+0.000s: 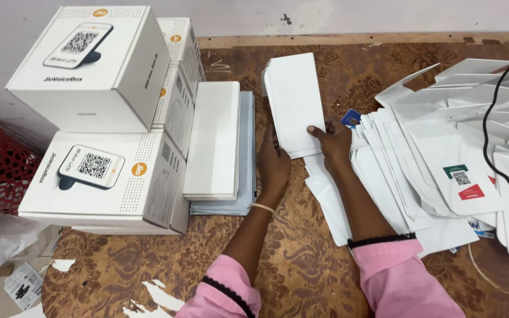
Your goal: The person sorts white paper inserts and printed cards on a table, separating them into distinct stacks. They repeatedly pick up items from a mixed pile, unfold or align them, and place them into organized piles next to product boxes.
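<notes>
1. Both hands hold a white card sleeve (293, 103) flat on the brown counter (301, 247): the left hand (273, 162) grips its near left edge, the right hand (332, 141) pinches its near right corner.
2. It looks like the folding step, mid-way.
3. Flat blanks (443, 159) lie fanned to the right; finished boxes (98, 118) are stacked left.
4. The next move calls for squared edges and a firm crease.

Both hands grip a white folded carton (293, 103) over the brown patterned bench (301, 247): left hand (273, 165) at its left edge, right hand (334, 141) at its near right corner.
</notes>
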